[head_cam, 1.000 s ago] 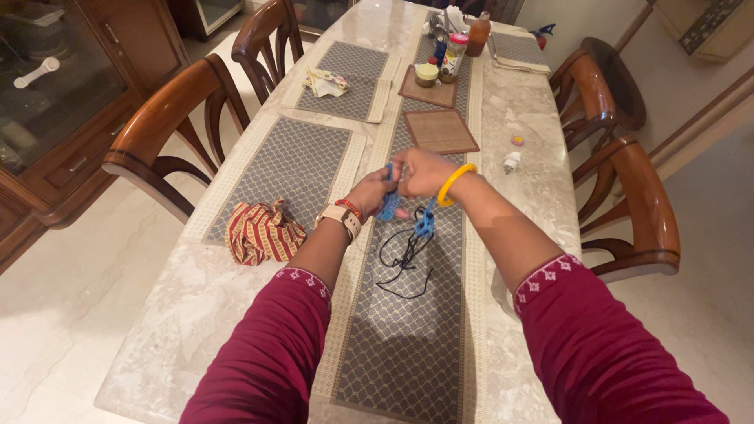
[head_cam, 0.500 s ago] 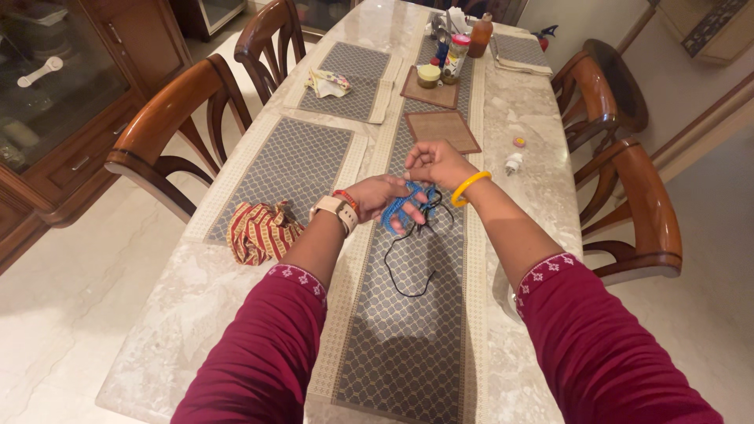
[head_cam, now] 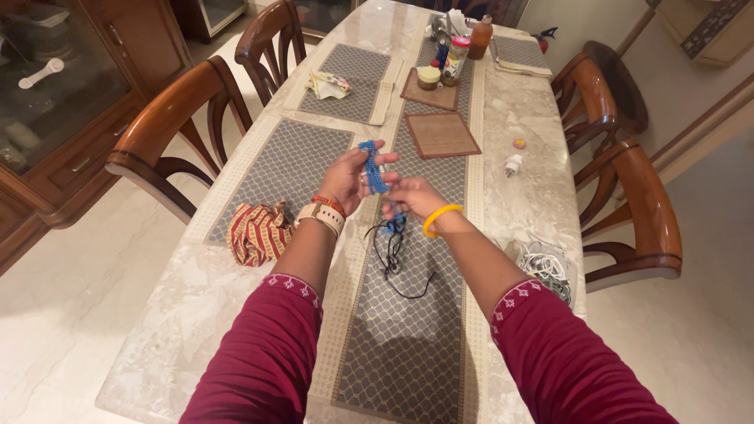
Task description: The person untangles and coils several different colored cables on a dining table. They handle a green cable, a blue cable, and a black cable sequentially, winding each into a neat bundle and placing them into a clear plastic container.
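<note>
My left hand (head_cam: pixel 349 177) is raised above the table runner (head_cam: pixel 408 330) and grips the upper end of a blue braided strap (head_cam: pixel 373 167) that stands nearly upright. My right hand (head_cam: pixel 411 196), with a yellow bangle at the wrist, pinches the strap's lower end just below and to the right. A thin black cord (head_cam: pixel 395 263) hangs from the strap's lower end and trails onto the runner. A watch with a pale band and a red thread sit on my left wrist.
A striped red and cream cloth pouch (head_cam: pixel 257 231) lies on the left. A bundle of white cable (head_cam: pixel 546 267) sits at the marble table's (head_cam: pixel 188 314) right edge. Brown mats (head_cam: pixel 440 133), jars (head_cam: pixel 428 75) and bottles stand further back. Wooden chairs (head_cam: pixel 169 133) line both sides.
Both hands moved left and nearer to me; my left hand lifted the blue strap upright, while my right hand dropped to its lower end. The white cable bundle has come into view.
</note>
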